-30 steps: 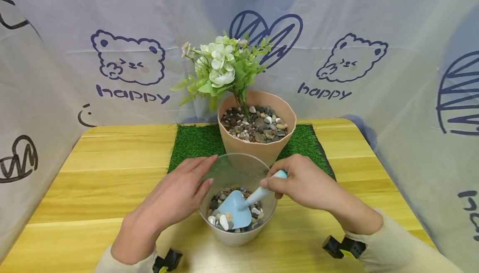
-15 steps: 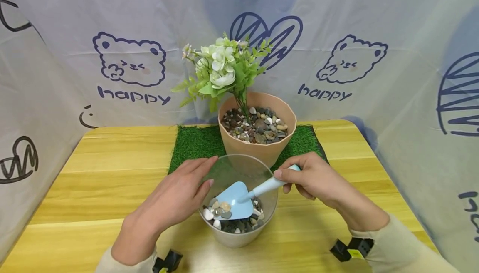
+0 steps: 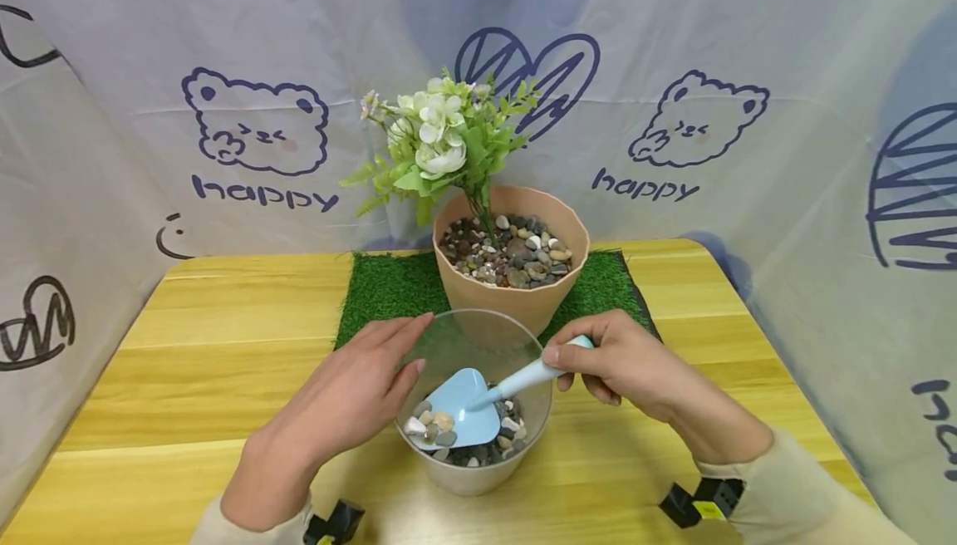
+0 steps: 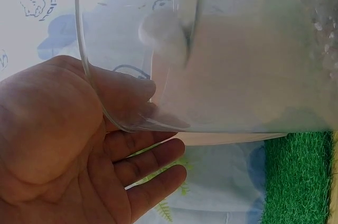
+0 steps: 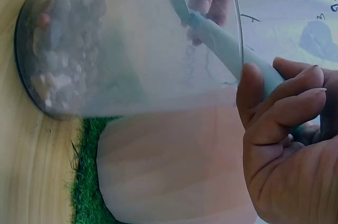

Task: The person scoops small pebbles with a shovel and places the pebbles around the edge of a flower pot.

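A clear plastic bucket (image 3: pixel 478 475) with pebbles (image 3: pixel 512 437) in its bottom stands at the front of the table. My right hand (image 3: pixel 609 358) grips the pale handle of a light-blue trowel (image 3: pixel 467 405) between thumb and fingers. The trowel's blade is inside the bucket, below the rim, and carries several white, tan and grey pebbles. In the right wrist view the handle (image 5: pixel 227 49) slants up past the rim. My left hand (image 3: pixel 366 379) rests at the bucket's left rim, fingers extended; its thumb (image 4: pixel 129 86) shows through the clear wall in the left wrist view.
Behind the bucket, a peach flowerpot (image 3: pixel 508 300) filled with pebbles holds white flowers (image 3: pixel 441 134) with green leaves. It stands on a green turf mat (image 3: pixel 389 287) on the wooden table (image 3: pixel 224 321). A printed cloth (image 3: pixel 299 13) hangs around the back and sides.
The right hand has drawn the trowel up and slightly right, and its blade has come up out of the pebbles with some on it. The left hand has stayed at the rim.
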Motion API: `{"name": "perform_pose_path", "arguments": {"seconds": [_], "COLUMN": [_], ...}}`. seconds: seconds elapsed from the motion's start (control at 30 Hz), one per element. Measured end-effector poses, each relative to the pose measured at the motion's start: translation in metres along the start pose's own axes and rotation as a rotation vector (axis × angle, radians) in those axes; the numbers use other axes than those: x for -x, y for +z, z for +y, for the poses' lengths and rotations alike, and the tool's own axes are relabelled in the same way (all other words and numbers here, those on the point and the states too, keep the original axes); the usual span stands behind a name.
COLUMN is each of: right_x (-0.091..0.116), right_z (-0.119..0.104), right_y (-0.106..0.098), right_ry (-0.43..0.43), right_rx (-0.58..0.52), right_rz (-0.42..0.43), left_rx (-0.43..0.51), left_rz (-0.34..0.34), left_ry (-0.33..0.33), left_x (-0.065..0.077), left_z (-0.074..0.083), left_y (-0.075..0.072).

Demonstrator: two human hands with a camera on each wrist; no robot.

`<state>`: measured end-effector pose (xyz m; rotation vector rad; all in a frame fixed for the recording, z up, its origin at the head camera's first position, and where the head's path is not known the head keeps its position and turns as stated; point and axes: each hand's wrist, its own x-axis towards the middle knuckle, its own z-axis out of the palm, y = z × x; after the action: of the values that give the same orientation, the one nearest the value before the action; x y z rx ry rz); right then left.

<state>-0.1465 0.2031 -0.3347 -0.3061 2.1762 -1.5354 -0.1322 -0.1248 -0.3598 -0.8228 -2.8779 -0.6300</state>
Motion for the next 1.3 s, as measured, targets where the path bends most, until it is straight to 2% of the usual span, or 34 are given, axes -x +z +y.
{"name": "perform_pose_path", "arguments": {"seconds": [0.3, 0.63, 0.83, 1.07, 1.13, 1.3], "right_x": [0.001, 0.014, 0.021, 0.022, 0.019, 0.003], "right_z": [0.004, 0.004, -0.006, -0.028, -0.035, -0.045], "right_y": [-0.002, -0.021, -0.039, -0.070, -0.079, -0.090], "right_ry": [-0.007, -0.028, -0.084, -0.157, -0.160, -0.086], "right_rx": [-0.053, -0.150, -0.195, -0.265, -0.226, 0.063], "right_rz": [0.001, 0.103, 0.220, 0.423, 0.497, 0.685], "left_rx": [0.011, 0.042, 0.039, 0.031, 0.026, 0.021], "left_rz": [-0.011, -0.012, 0.009, 0.002, 0.000, -0.006], "left_ry": [-0.012, -0.023, -0.012, -0.012, -0.016, -0.023], "left_x": [0.001, 0.002, 0.001, 0.001, 0.000, -0.001], "left_z": [-0.002, 0.000, 0.000, 0.000, 0.000, 0.000], "left_y": [0.000, 0.000, -0.001, -0.001, 0.000, 0.000]}}
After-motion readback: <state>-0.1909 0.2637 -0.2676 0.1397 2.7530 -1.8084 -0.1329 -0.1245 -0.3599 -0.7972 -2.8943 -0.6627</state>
